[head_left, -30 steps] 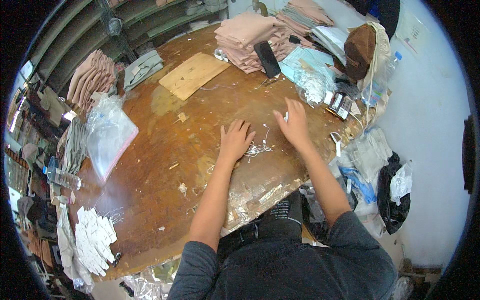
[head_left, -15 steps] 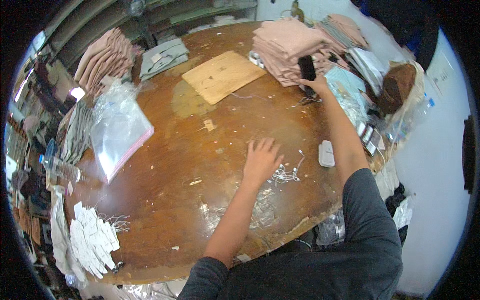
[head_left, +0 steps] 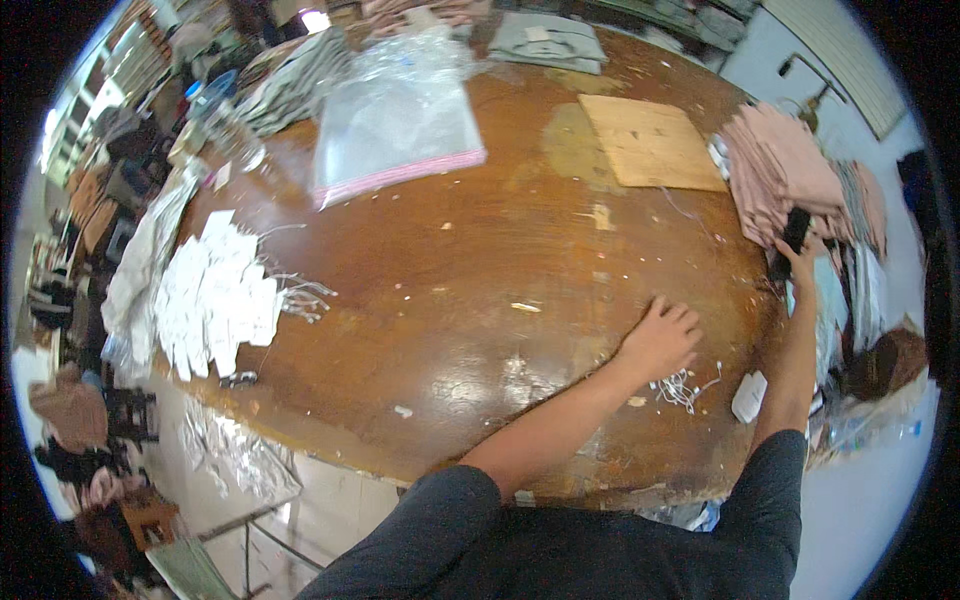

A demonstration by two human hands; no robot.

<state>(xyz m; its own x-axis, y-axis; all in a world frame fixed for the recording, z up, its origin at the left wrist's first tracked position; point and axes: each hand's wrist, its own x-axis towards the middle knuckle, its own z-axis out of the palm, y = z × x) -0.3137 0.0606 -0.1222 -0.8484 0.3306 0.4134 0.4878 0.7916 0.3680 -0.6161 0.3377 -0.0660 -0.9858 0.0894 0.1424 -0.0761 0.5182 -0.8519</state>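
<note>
My right hand [head_left: 800, 262] reaches to the far right of the table and grips a black oblong object [head_left: 797, 230], which looks like a phone. It is beside a tall stack of folded pink garments [head_left: 785, 165]. My left hand [head_left: 660, 340] rests low over the brown table [head_left: 430, 290], its fingers slightly bent and apart, with nothing in them. Just below it lies a tangle of white strings [head_left: 680, 390]. A small white box [head_left: 749, 397] sits between the strings and my right forearm.
White tags with strings [head_left: 220, 300] are heaped at the left edge. Behind them are clear plastic bags [head_left: 400, 130], a water bottle [head_left: 228, 130] and grey folded garments [head_left: 547, 42]. A yellowish board [head_left: 655, 142] lies toward the back. At far right is a brown bundle [head_left: 885, 365].
The view has swung to the left, so the table's things appear shifted right. My right hand stays on the black object by the pink stack. My left hand's fingers have curled somewhat.
</note>
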